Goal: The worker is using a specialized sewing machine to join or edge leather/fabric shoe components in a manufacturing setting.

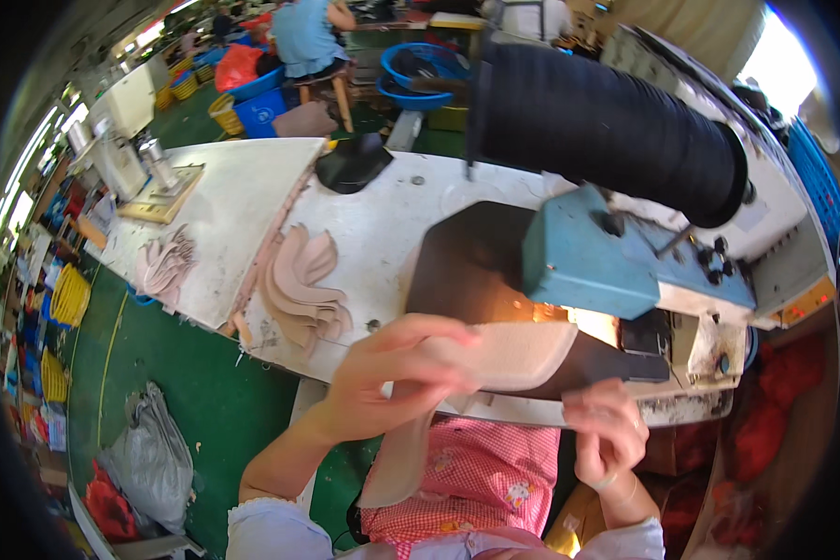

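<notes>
My left hand (392,375) is closed on a pale pink curved shoe-upper piece (530,357). One end of it points right, in front of the blue sewing machine (588,257), and the other hangs down over my lap. Slightly blurred, my right hand (609,431) is off the table's front edge with its fingers loosely bent and apart. It stands clear of the pink piece, and I see nothing in it. The machine's needle area is hidden behind its blue head.
A fanned stack of pink pieces (299,289) lies left on the white table (373,243); another bundle (166,266) is farther left. A large black thread spool (611,131) overhangs the machine. A black piece (353,163) lies at the back. Left on the floor is a grey bag (149,457).
</notes>
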Available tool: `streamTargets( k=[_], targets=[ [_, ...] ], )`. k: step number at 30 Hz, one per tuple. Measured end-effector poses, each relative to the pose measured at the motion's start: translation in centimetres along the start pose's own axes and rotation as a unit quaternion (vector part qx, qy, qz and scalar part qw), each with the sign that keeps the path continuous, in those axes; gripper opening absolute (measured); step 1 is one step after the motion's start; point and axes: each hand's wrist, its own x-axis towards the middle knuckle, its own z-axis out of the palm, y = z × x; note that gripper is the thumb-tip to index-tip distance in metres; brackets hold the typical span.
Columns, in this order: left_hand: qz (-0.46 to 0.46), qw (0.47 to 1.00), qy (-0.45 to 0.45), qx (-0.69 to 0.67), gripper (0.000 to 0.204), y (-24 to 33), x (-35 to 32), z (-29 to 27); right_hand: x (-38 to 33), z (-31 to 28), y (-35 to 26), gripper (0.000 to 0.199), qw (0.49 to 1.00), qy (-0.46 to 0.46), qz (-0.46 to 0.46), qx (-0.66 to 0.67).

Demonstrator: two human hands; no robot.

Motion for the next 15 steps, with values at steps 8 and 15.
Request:
streamTargets(
  k=[8,15],
  targets=[
    [-0.023,0.906,-0.127,0.403,0.038,-2.5,1.4,3.0,1.8,1.2,0.8,0.036,0.947,-0.189,0.127,-0.228],
    [-0.034,0.869,-0.193,0.454,0.036,-4.2,2.1,2.5,2.6,2.0,1.7,0.029,0.957,-0.199,0.106,-0.182]
  ],
)
